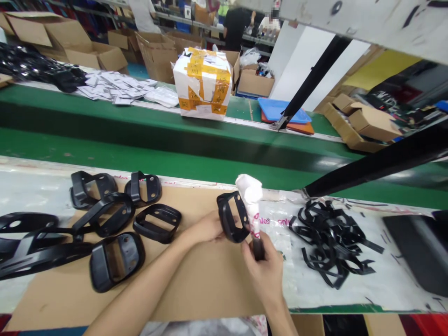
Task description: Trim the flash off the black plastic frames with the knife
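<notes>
My left hand is closed around the lower left side of a black plastic frame, holding it tilted up over the cardboard sheet. Part of those fingers is hidden behind the frame. In my right hand is a hammer, its head and upper shaft wrapped in white and its dark grip inside my fingers. The wrapped shaft stands upright just right of the frame; whether they touch I cannot tell. Several similar black frames lie to the left, some with looped straps.
A heap of black strips lies on the right, near a flat black piece. Beyond the bench runs a green belt. On the far ledge stand a yellow-taped white box, white cards and a blue tray. A black post slants across the right.
</notes>
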The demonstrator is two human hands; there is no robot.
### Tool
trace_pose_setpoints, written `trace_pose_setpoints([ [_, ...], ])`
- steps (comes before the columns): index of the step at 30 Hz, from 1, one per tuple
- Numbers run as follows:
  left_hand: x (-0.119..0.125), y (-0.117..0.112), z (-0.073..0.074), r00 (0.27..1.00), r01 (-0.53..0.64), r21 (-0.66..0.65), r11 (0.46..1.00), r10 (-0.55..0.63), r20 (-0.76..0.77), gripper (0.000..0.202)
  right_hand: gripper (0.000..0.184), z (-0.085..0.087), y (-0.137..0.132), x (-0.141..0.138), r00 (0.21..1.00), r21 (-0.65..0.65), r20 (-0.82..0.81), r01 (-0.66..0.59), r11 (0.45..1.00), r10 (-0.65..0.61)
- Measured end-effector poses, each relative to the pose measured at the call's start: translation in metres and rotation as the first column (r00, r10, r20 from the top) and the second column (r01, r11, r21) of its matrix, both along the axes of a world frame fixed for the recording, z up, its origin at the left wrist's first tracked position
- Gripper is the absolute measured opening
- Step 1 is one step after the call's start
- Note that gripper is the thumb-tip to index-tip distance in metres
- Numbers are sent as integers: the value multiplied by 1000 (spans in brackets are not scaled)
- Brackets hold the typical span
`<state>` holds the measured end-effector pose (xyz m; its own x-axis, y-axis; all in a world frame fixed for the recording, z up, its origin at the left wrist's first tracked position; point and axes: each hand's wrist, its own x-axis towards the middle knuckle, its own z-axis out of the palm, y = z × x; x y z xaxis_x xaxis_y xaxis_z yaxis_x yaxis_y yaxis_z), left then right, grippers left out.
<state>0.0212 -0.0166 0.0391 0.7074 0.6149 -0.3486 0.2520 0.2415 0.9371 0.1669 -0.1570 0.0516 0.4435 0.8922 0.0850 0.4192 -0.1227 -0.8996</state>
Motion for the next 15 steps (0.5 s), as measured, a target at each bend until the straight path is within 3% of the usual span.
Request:
trace_pose_setpoints([
  [1, -3, 1, 1, 999, 54, -35, 998, -54, -6, 51, 20, -1, 2, 2, 1000, -21, 19, -15, 1000, 15],
  [3, -8, 3, 2, 997, 73, -9, 997, -73, -17, 60, 33, -1, 4, 5, 1000, -47, 15, -11, 999, 12],
  [5, -11, 6, 3, 999, 26, 104, 994, -23, -35, 64, 43, -2, 7, 7, 999, -56, -33, 35, 998, -37],
  [7, -10, 7, 3, 996, -63, 289, 955, 77, -40, 56, 45, -2, 11, 8, 988, -67, -126, 84, 994, -91],
  [11, -4, 6, -5, 982, -147, 670, 728, 187, 13, 24, 51, 2, 22, 17, 867, -141, -481, 72, 987, -132],
  [13, -3, 6, -10, 984, -109, 778, 619, 178, -3, 42, 57, 6, 26, 24, 780, -160, -614, 29, 987, -122],
  [15, -2, 5, -16, 983, -73, 828, 556, 178, -33, 50, 61, 10, 29, 30, 725, -172, -680, -9, 985, -112],
])
